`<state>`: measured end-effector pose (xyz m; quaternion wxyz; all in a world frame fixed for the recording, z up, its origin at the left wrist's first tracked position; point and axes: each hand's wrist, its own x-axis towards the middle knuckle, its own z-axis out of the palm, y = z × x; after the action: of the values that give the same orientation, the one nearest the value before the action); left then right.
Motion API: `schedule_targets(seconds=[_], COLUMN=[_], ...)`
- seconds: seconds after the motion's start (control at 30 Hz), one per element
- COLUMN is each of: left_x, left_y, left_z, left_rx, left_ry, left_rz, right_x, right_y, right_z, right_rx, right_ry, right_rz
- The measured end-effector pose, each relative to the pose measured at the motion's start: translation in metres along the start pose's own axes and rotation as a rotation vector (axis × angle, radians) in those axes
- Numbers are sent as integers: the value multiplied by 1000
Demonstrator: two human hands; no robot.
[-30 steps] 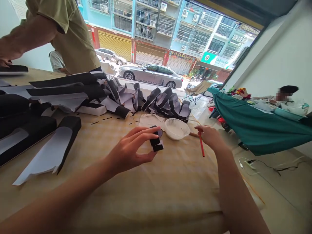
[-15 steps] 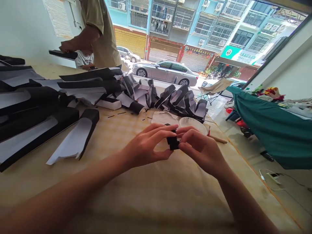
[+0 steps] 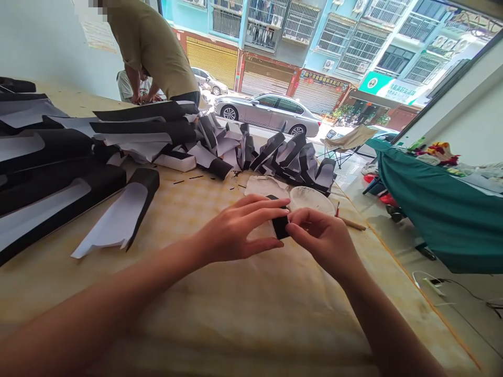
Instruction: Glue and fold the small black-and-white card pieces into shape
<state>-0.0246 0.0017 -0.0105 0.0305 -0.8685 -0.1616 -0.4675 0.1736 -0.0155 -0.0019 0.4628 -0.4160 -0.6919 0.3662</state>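
A small black box-like piece (image 3: 280, 228) is held upright above the near part of the table. My left hand (image 3: 230, 230) grips it from the left, fingers over its top and thumb at its lower edge. At the right edge of the piece, my right hand (image 3: 326, 241) pinches with thumb and fingertips. Just beyond my hands are a round white dish (image 3: 312, 199) and a crumpled white sheet or cloth (image 3: 263, 185). A thin red stick (image 3: 337, 209) and a wooden handle (image 3: 353, 224) lie right of the dish.
Long black pieces with white paper (image 3: 104, 180) are heaped at the left. Shorter black-and-white pieces (image 3: 291, 154) line the table's far edge, by several thin black scraps (image 3: 195, 177). A co-worker (image 3: 157, 50) leans over beyond the table. A green-covered table (image 3: 432, 209) stands at the right.
The black piece has turned so a broad, smooth face shows, and my right fingers have closed in on its edge. The co-worker has bent down, and the dark object in their hand is out of sight.
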Motion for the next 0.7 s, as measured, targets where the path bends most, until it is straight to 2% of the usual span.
schedule_targets(seconds=[0.23,0.7], left_x=[3,3], left_y=[-3,-2], left_z=[-2,-1], left_rx=[-41,-20], left_ry=[-7,-3], left_rz=[10,5], right_x=[-1,-1], right_y=[-4,-4], right_z=[0,1], right_rx=[2,16], right_ry=[-7,8], right_rz=[75,73])
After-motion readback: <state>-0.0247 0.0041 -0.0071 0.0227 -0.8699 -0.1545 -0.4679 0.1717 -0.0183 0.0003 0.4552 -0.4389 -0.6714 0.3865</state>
